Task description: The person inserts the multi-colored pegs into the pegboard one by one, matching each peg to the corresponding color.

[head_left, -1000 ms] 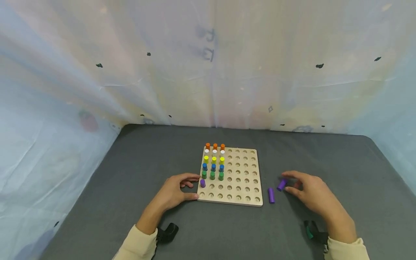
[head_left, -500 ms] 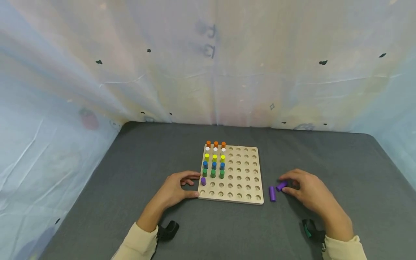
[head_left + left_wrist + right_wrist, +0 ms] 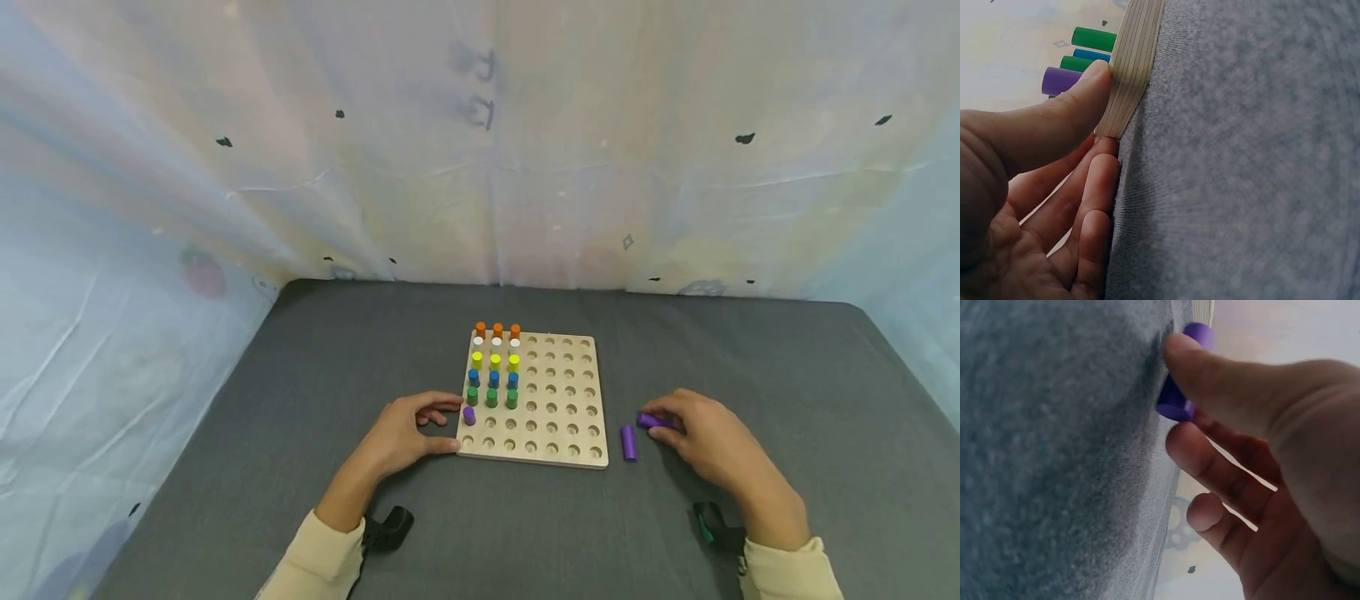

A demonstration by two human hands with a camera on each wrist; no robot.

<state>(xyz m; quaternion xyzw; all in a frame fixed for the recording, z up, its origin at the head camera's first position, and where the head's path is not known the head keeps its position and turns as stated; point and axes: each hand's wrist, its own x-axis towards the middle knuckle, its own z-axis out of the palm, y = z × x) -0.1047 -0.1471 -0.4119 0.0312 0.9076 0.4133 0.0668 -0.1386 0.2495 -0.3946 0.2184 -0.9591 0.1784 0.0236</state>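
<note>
A square wooden pegboard (image 3: 551, 408) lies on the grey table. My left hand (image 3: 401, 433) touches its left side, thumb at the near-left corner and index finger farther up. In the left wrist view, the thumb (image 3: 1079, 106) lies against the board's layered edge (image 3: 1132, 56). My right hand (image 3: 705, 433), right of the board, pinches a purple peg (image 3: 651, 421) lying almost level. Between thumb and fingers, that peg (image 3: 1175, 403) shows in the right wrist view. Another purple peg (image 3: 628, 443) lies loose beside the board.
Upright pegs fill the board's left columns: orange (image 3: 498, 330), white (image 3: 497, 342), yellow (image 3: 495, 361), blue (image 3: 493, 379) and green (image 3: 492, 398). One purple peg (image 3: 468, 416) stands below the green ones. A patterned curtain (image 3: 480, 167) closes off the back.
My right hand has shifted slightly left, and its purple peg has turned from slanted to nearly level, with the fingers now closer around it. My left hand has stayed at the board.
</note>
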